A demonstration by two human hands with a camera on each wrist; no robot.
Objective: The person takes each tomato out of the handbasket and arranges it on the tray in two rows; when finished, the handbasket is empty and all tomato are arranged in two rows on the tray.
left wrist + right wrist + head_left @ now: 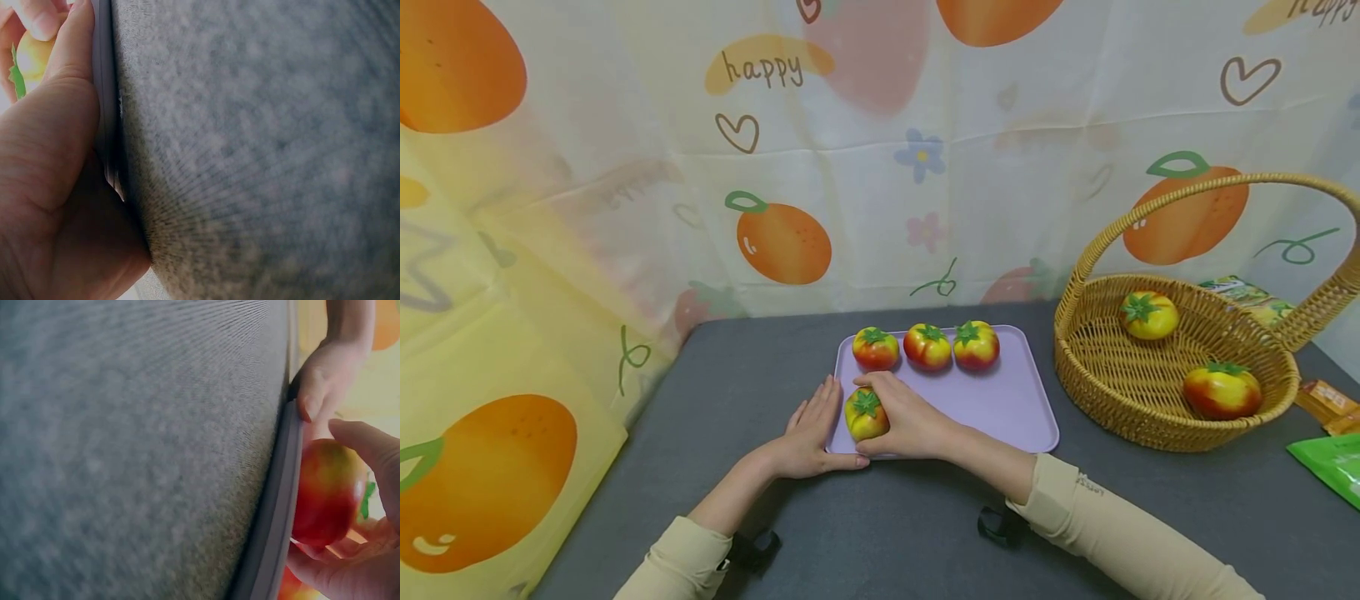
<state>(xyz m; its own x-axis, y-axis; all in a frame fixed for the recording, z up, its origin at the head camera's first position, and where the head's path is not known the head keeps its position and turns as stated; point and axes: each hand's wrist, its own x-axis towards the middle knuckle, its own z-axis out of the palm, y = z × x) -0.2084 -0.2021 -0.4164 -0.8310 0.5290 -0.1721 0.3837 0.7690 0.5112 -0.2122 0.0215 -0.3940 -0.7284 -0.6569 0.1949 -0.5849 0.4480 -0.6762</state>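
In the head view my right hand [916, 417] curls its fingers and thumb round a yellow-red tomato [866, 414] with a green leafy top. This tomato [328, 494] is at the front left corner of a lilac tray [1000, 408]; the right wrist view shows it close to the tray's rim. My left hand [808, 435] rests against the tray's left edge with straight fingers, its thumb along the front edge. Along the back of the tray sit a left tomato [876, 350], a middle tomato [927, 347] and a right tomato [976, 346].
Right of the tray stands a wicker basket [1078, 387] with a tall handle, holding a rear tomato [1150, 315] and a front tomato [1222, 392]. Beyond it lie an orange packet [1330, 404] and a green packet [1333, 467]. A printed curtain [865, 225] hangs behind the grey table [880, 533].
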